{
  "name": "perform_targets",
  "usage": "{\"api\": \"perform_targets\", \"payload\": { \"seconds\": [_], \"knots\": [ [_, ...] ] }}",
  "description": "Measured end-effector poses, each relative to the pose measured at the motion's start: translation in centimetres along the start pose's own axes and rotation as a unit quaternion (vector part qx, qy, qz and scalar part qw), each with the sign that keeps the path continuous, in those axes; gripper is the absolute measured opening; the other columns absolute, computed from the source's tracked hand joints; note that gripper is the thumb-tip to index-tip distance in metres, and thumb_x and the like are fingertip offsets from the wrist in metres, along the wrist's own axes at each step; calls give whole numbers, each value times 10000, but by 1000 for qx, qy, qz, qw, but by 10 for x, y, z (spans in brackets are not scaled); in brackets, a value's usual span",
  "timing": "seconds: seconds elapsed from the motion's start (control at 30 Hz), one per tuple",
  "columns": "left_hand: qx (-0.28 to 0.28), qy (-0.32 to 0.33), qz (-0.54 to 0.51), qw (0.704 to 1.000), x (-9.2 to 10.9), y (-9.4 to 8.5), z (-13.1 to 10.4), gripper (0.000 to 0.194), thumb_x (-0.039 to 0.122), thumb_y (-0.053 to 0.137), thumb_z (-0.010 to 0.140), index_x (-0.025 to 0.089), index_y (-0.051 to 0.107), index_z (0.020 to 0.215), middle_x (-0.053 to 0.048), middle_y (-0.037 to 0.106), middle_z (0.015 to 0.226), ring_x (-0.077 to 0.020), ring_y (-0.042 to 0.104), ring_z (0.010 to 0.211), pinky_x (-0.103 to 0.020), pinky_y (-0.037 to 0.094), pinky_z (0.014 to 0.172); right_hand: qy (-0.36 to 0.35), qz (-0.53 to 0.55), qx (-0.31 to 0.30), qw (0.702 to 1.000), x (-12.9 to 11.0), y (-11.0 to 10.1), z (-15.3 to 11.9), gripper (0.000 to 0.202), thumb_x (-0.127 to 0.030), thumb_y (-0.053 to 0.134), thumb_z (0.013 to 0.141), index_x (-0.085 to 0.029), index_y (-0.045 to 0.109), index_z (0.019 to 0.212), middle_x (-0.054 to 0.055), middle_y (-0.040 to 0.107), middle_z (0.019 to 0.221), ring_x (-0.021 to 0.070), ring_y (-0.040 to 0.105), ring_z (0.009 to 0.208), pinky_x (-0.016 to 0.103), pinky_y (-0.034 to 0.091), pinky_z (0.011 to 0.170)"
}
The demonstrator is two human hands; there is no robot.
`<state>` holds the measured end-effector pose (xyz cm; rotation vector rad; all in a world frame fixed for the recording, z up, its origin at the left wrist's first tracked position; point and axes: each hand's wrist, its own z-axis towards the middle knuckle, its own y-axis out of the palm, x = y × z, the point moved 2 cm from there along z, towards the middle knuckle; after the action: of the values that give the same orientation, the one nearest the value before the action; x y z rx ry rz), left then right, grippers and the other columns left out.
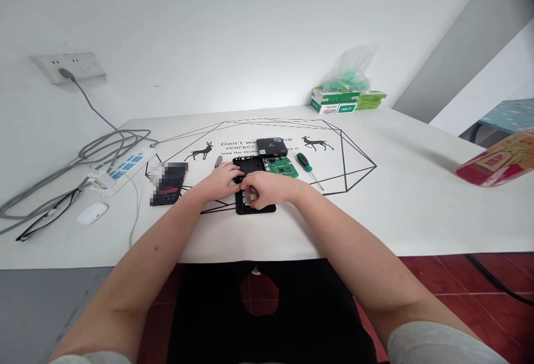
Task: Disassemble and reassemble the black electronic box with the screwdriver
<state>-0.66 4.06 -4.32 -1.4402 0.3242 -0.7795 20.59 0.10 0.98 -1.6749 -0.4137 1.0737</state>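
In front of me lies a black plastic casing in two parts, an upper shell point(249, 165) and a lower shell point(267, 208). My left hand point(221, 181) rests at the left edge of the casing, its fingers bent together over the rim. My right hand point(273, 187) is over the lower shell with the fingers pinched. A small pale, yellowish item shows under those fingers; its kind is unclear. Right of the shells sits a green circuit board point(284, 167), with a black box point(271, 147) behind it. A green-handled screwdriver point(304, 161) lies further right.
A second screwdriver point(218, 161) lies beyond my left hand. To the left are a phone point(172, 183), a white mouse point(92, 213), glasses point(50, 216) and a power strip point(125, 169) with grey cable. Green-and-white boxes point(336, 99) stand by the wall; a red-yellow package point(496, 161) is right.
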Motion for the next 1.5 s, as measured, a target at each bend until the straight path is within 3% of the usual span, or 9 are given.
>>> {"api": "perform_targets", "payload": {
  "seconds": [0.23,0.43,0.63,0.8,0.93,1.17,1.33,1.5],
  "knots": [
    [-3,-8,-10,1000,3,-1,-1,489,542,605,1044,205,758,1364,-156,686,1513,-372,528,1519,-594,357,1346,24,56,30,998,10,-21,-13,186,-144,748,694,-222,683,850,29,747,990,188,629,810,315,454,699],
    [-5,-9,-26,1000,3,-2,1,441,518,566,1055,211,732,1325,-155,679,1502,-358,522,1514,-570,406,1305,191,24,-85,978,41,-29,-30,296,-129,751,654,-235,636,906,19,761,962,221,672,859,324,458,704],
    [2,-5,-49,999,6,-6,2,269,456,571,1022,239,674,1144,-123,713,1235,-350,628,1282,-564,504,1164,215,14,-108,971,46,-24,-33,435,-93,771,611,-261,509,916,-9,719,947,211,665,867,307,436,671],
    [0,-4,-39,999,9,-7,2,255,441,553,1030,239,671,1132,-117,709,1216,-346,626,1283,-557,496,1172,221,30,-54,973,51,-27,-33,371,-217,850,696,-259,594,960,30,761,1005,237,703,866,331,472,694],
    [-3,0,-31,1000,10,-9,1,265,434,541,1039,237,682,1145,-121,719,1224,-349,633,1275,-562,507,1161,293,-32,9,955,67,-33,-36,211,-192,804,785,-249,670,938,87,783,1014,264,706,840,359,470,679],
    [-6,-2,-22,1000,13,-12,0,277,439,536,1050,234,696,1143,-113,721,1187,-346,645,1245,-567,471,1205,317,-59,26,946,75,-33,-33,123,-145,806,795,-227,742,860,107,767,989,248,683,785,361,478,670],
    [-8,-1,-17,1000,12,-11,0,270,435,536,1051,225,685,1131,-116,708,1172,-342,645,1245,-583,428,1252,313,-54,25,948,71,-33,-32,148,-107,776,772,-229,696,750,73,748,887,213,629,695,352,447,634],
    [-7,-1,-16,1000,12,-11,0,288,439,524,1056,227,692,1158,-113,713,1187,-337,652,1258,-592,386,1299,294,-57,38,953,68,-36,-32,128,-150,770,762,-230,670,767,63,742,887,211,611,722,344,425,636]
  ]
}}
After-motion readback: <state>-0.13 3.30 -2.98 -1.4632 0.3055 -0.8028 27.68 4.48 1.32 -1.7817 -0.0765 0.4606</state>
